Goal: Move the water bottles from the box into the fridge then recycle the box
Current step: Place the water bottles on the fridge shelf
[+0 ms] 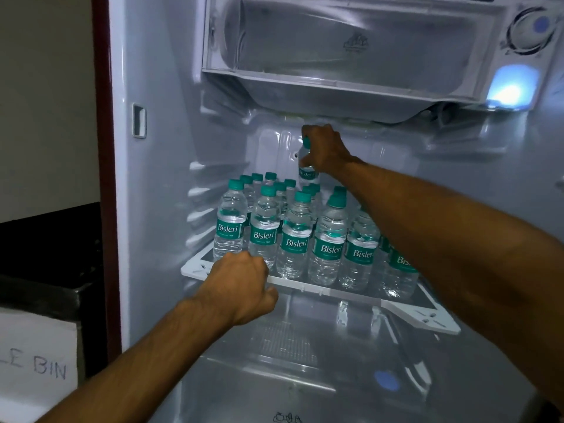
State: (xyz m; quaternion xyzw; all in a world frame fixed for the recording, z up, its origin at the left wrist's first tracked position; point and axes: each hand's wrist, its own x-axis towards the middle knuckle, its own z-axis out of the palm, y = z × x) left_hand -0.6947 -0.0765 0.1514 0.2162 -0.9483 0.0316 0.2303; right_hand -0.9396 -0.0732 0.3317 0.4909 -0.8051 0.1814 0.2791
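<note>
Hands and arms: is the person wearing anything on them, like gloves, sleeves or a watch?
Nothing visible. The left hand and right hand are bare, without gloves or rings, and both forearms are uncovered to the picture's edge: no sleeve, watch or band.

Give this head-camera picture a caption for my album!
Right hand holds a water bottle above rows on the fridge shelf.

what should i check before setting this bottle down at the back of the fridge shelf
1. Right hand grips the clear plastic, teal-capped water bottle near its neck: ok
2. That bottle upright: ok
3. Free spot under it, behind the standing bottles: cannot tell, front rows hide it
4. Left hand holds the white plastic shelf at its front edge: ok
5. Shelf seated level in its rails: cannot tell
</note>
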